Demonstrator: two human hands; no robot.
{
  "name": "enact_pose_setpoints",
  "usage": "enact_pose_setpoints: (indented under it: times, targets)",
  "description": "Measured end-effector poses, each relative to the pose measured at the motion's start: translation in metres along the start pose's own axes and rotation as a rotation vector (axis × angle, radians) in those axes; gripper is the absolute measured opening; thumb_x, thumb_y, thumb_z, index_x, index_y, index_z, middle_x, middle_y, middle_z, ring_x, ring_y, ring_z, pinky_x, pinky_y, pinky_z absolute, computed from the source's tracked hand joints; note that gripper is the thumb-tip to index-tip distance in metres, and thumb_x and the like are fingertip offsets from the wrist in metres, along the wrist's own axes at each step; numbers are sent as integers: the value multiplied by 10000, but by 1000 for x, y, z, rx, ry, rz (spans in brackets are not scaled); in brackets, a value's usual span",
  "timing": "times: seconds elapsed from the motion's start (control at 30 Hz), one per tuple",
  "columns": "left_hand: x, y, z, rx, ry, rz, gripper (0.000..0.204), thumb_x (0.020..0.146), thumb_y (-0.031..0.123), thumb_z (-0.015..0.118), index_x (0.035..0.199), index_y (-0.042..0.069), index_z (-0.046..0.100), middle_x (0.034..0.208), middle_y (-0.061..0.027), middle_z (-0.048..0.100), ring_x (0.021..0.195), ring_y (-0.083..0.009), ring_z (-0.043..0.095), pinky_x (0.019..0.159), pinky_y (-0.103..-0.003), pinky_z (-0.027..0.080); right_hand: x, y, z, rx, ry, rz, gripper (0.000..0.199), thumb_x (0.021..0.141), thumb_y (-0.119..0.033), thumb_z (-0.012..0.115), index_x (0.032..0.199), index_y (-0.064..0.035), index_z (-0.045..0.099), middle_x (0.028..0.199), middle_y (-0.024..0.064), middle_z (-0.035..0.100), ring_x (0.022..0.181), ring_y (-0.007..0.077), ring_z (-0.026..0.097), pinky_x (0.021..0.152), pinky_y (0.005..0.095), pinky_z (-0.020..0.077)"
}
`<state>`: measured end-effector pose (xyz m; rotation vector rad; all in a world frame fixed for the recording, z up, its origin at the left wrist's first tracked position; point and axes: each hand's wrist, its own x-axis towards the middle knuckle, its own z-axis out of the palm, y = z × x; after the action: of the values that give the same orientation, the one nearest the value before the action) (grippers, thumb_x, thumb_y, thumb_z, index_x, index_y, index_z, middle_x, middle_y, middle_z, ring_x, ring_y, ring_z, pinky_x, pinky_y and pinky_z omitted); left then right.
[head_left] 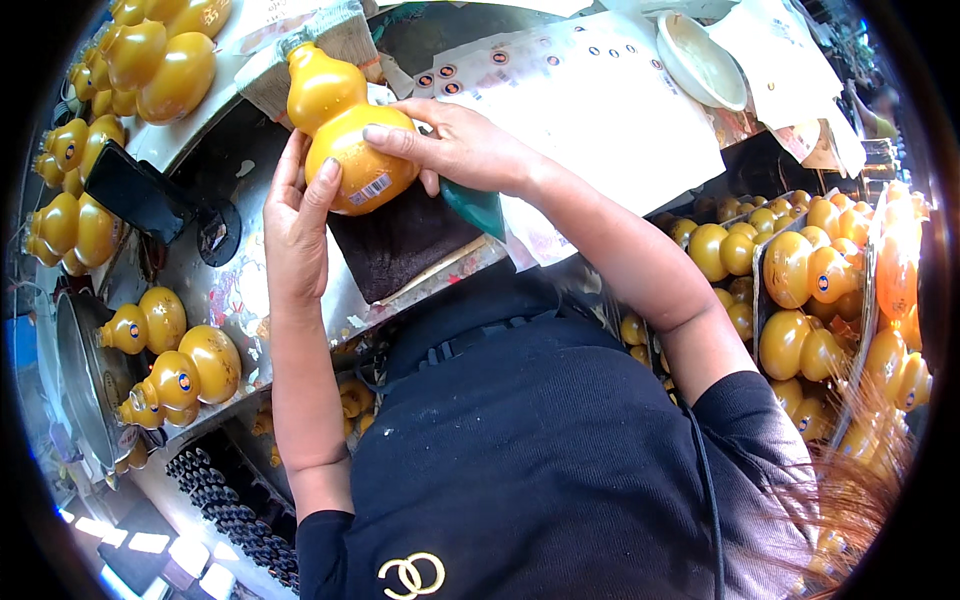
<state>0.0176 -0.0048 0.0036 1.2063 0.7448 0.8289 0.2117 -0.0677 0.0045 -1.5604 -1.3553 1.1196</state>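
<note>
A glossy yellow gourd-shaped bottle (345,125) is held above a dark brown cloth pad (400,245) on the metal worktable (235,290). My left hand (298,215) cups its lower bulb from the left, thumb near a small white barcode label. My right hand (450,148) lies over the bulb from the right, fingers pressing on its side. The bottle's neck points away from me, toward a straw-coloured brush or pad (320,45).
A white sheet with small round stickers (590,95) and a white bowl (700,60) lie at the back right. Finished gourd bottles stand at the left (180,365) and top left (165,60). Trays with several more sit at the right (800,290). A black phone (135,190) rests at left.
</note>
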Motion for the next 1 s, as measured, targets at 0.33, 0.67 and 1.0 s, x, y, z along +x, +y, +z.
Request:
enact_pose_setpoints:
  times: [0.33, 0.67, 1.0]
  targets:
    - [-2, -2, -8, 38, -102, 24, 830, 830, 243, 724, 1460, -22, 253, 1391, -146, 441, 1289, -221, 450, 1079, -355, 353, -9, -4, -5, 4, 1, 6, 860, 821, -640, 599, 1390, -24, 410, 804, 58, 630, 656, 92, 615, 661, 227, 498]
    - [-2, -2, -11, 40, -157, 20, 903, 774, 139, 756, 1478, -13, 211, 1431, -155, 386, 1299, -245, 438, 1084, -372, 357, -10, -4, -12, 0, -46, -4, 898, 793, -573, 685, 1439, -46, 350, 842, 76, 667, 714, 118, 647, 728, 261, 519]
    - [-3, -2, -9, 97, -142, 43, 888, 785, 155, 754, 1476, -11, 222, 1427, -168, 394, 1297, -255, 442, 1080, -373, 360, -8, 7, -8, -103, -4, -124, 925, 770, -494, 751, 1457, -45, 323, 766, 85, 653, 705, 118, 647, 685, 245, 504]
